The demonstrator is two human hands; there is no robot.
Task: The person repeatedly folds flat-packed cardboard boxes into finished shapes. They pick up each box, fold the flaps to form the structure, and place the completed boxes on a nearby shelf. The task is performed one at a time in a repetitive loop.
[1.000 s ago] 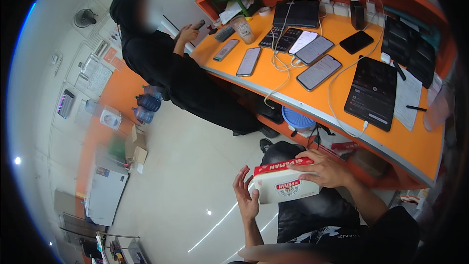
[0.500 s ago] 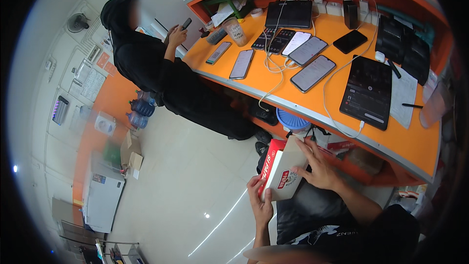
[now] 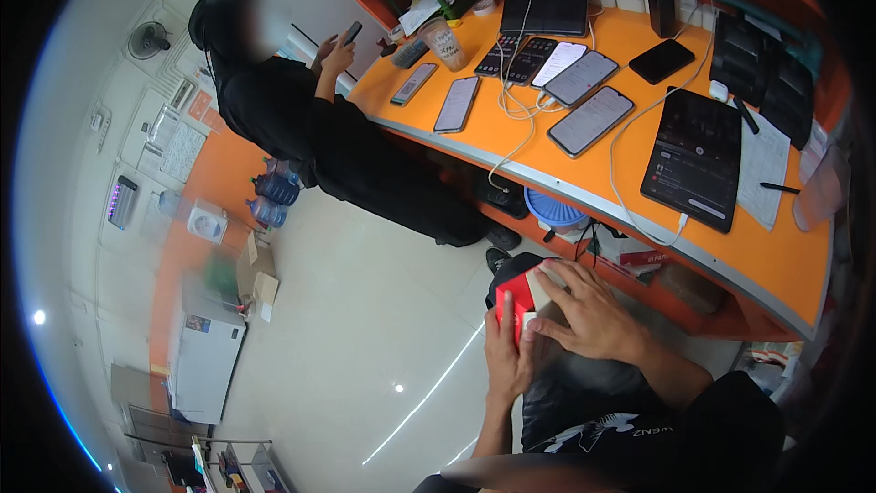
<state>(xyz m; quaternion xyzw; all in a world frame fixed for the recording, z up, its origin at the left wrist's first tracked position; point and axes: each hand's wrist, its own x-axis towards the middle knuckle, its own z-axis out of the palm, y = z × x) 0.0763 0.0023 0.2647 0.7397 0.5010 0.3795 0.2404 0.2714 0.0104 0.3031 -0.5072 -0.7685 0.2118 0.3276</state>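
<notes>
I found the red-and-cream box (image 3: pixel 520 288) above the lap (image 3: pixel 558 388). The left hand (image 3: pixel 508 353) lay with fingers extended along its red face; the right hand (image 3: pixel 593 318) was spread over the cream side. I judged it light, smooth, crushable card, best held by opposite sides. Fingers hid most printing; the cup (image 3: pixel 443 44) bore dark lettering.

Shows red against off-white on the box (image 3: pixel 520 295). Glows plain orange over the desktop (image 3: pixel 766 265). Appears black on the tablet (image 3: pixel 693 160), white on the charging cable (image 3: pixel 682 225), ribbed blue on the round lid (image 3: pixel 555 208). Is all black on the standing person's clothing (image 3: pixel 274 119), black with a white print on the lap garment (image 3: pixel 564 411), pale grey on the floor (image 3: pixel 338 310), blue on the water bottles (image 3: pixel 276 190).
</notes>
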